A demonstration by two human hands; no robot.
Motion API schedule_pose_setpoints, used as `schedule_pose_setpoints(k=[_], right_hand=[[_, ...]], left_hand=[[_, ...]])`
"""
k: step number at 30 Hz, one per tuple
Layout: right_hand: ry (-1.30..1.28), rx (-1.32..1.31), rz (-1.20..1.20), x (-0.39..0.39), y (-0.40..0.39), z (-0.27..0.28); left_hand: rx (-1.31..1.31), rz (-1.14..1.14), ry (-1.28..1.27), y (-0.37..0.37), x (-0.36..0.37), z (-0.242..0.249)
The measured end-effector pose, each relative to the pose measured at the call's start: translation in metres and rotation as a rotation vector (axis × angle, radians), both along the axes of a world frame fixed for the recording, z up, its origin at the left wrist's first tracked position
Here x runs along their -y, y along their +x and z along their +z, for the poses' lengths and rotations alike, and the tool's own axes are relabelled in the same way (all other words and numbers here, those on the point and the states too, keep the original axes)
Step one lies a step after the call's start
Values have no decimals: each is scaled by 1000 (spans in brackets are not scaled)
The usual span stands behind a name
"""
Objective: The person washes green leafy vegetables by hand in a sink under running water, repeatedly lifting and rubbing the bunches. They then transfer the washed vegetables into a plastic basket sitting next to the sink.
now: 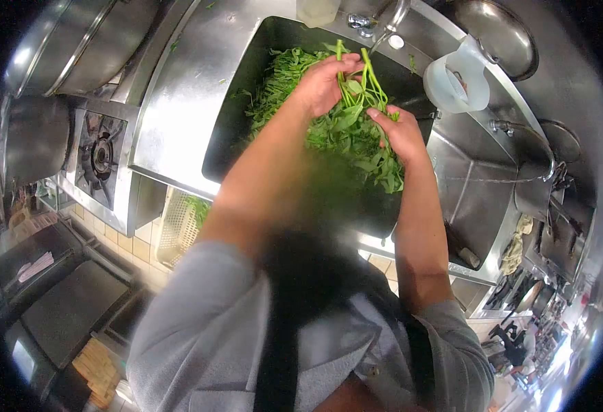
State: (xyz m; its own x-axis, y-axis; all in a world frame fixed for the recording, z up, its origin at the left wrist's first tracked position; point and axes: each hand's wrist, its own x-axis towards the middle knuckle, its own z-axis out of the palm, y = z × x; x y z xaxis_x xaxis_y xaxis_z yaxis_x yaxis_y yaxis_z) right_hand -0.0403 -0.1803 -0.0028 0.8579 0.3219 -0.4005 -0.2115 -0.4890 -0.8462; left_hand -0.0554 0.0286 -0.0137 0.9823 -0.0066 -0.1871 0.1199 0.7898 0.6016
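Holding pale green leafy stems (373, 73) in both hands above the dark sink basin (229, 134): curled around the upper part with the left hand (322, 86), gripping lower, among the leaves, with the right hand (403, 136). Cannot tell the force of either grip from this view. Best to pinch firmly at the stems but lightly near the leaves, to avoid bruising. Even up the stem ends, fan the stems apart for a clear look at each, and work low over the heap of leafy greens (277, 86), clear of the faucet (393, 22).
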Motion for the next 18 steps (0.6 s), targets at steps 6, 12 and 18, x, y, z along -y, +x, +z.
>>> schedule_pose_setpoints(k=[6,12,18], right_hand=[[-100,15,69,-3,1,-6],[-100,193,-67,-7,-2,26],[-124,453,-33,-37,16,49]], left_hand=[[-10,-65,202,-8,3,2],[19,0,554,-12,-2,7],[-44,-59,995,-14,3,22]])
